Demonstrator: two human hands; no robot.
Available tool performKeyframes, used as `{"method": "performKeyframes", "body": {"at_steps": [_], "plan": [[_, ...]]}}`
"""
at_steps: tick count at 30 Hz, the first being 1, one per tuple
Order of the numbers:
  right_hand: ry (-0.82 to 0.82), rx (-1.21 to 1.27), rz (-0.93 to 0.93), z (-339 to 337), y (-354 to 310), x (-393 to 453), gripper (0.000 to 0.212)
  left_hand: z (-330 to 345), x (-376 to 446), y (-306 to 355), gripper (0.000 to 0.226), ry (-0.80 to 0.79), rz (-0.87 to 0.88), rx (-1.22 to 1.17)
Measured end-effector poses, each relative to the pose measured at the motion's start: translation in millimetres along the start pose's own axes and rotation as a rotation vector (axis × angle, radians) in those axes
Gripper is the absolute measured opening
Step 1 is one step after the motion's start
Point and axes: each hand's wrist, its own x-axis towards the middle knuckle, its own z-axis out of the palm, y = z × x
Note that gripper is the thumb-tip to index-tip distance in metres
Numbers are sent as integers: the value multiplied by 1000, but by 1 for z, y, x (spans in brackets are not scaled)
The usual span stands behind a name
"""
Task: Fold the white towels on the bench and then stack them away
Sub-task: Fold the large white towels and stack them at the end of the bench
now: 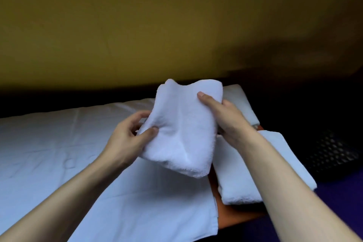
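A folded white towel (184,127) is held in the air above the bench, between both hands. My left hand (127,137) pinches its left edge, thumb on top and fingers underneath. My right hand (225,118) grips the right side, with the thumb lying across the top face. Below and to the right, a folded white towel (241,179) lies on the orange-brown bench surface (239,215). Another folded white towel (243,104) sits further back on the right.
A white sheet (59,143) covers the bench to the left and in front. A dark woven basket (332,153) stands at the right edge. A yellow-olive wall (157,25) rises behind the bench.
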Motion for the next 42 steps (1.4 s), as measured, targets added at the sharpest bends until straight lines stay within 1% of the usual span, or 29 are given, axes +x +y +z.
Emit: {"method": "performKeyframes", "body": {"at_steps": [2,3,5,7,8,9,11,12,13,14,16,19,21,23,24,25,26,28,30,33,37,39,42], "plan": [[108,-42,-20,-24,-6,15,34,15,21,10,27,-22,23,55],[175,-44,-41,-35,-7,23,29,24,33,14,25,-30,20,71],[278,-19,-76,-54,-11,40,29,43,56,20,24,-46,-13,72],[320,-1,-91,-70,-19,54,41,66,76,23,25,-64,-23,63],[304,-19,-89,-79,-24,61,49,78,84,24,25,-62,-7,69],[272,-88,-73,-87,-29,67,61,91,92,24,25,-49,14,78],[202,-360,2,-101,-33,77,83,115,106,26,23,-14,49,84],[187,-479,25,-105,-32,83,89,126,112,26,23,-3,53,85],[197,-560,19,-109,-31,88,89,136,118,26,25,1,50,83],[232,-605,-18,-111,-29,94,86,145,123,25,28,6,41,78],[310,-613,-143,-115,-29,104,76,158,130,25,35,24,30,60],[372,-637,-316,-124,-28,116,59,169,138,23,33,44,48,43],[401,-766,-333,-130,-18,122,53,173,140,15,42,31,53,120],[458,-1006,-268,-132,2,121,52,175,138,1,59,-20,81,247],[480,-1109,-264,-131,12,118,52,176,136,-7,61,-53,112,310],[476,-1176,-292,-129,20,113,52,177,135,-16,58,-88,145,369],[444,-1216,-321,-127,25,109,51,178,134,-23,54,-122,166,437],[358,-1247,-301,-126,32,102,53,178,136,-32,52,-181,165,537],[320,-1245,-247,-127,37,98,56,177,138,-35,52,-231,164,595],[322,-1242,-230,-126,38,95,56,171,134,-36,53,-219,181,611],[342,-1380,-218,-118,34,94,57,147,94,-36,52,-147,225,666],[374,-1413,-251,-114,30,90,56,130,62,-41,50,-146,244,723],[398,-1390,-340,-101,25,77,52,104,17,-61,51,-188,243,829]]}}
